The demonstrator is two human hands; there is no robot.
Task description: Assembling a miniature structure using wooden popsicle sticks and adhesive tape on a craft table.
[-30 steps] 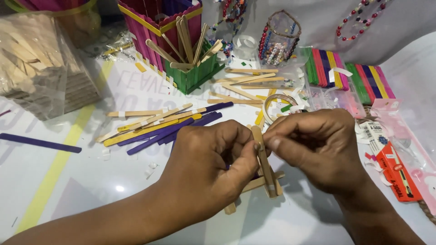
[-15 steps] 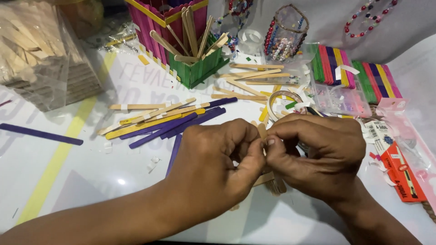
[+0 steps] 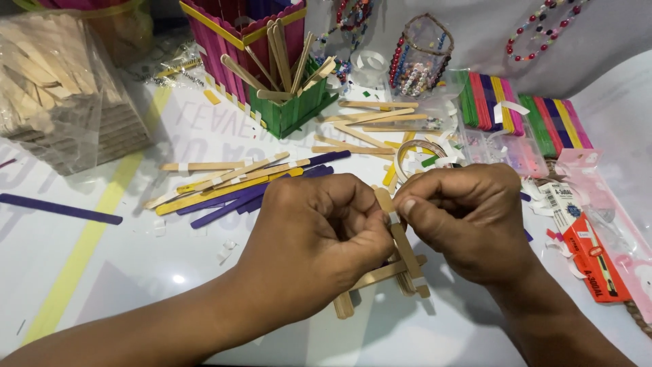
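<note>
My left hand and my right hand meet at the top of a small frame of plain wooden craft sticks standing on the white table. Both pinch the upper end of one tilted stick, where a small white piece of tape sits between my thumbs. The frame's lower sticks poke out beneath my hands, crossed and touching the table. Part of the frame is hidden behind my left palm.
Loose yellow, purple and plain sticks lie to the left. A green stick box holding sticks and a pink box stand behind. Bagged sticks sit far left. Coloured stick bundles, beads, tape roll and packets are right.
My hands lifted apart slightly after closing over the stick, so the tilted stick and the frame's lower crossed sticks show again. The view shifted a little.
</note>
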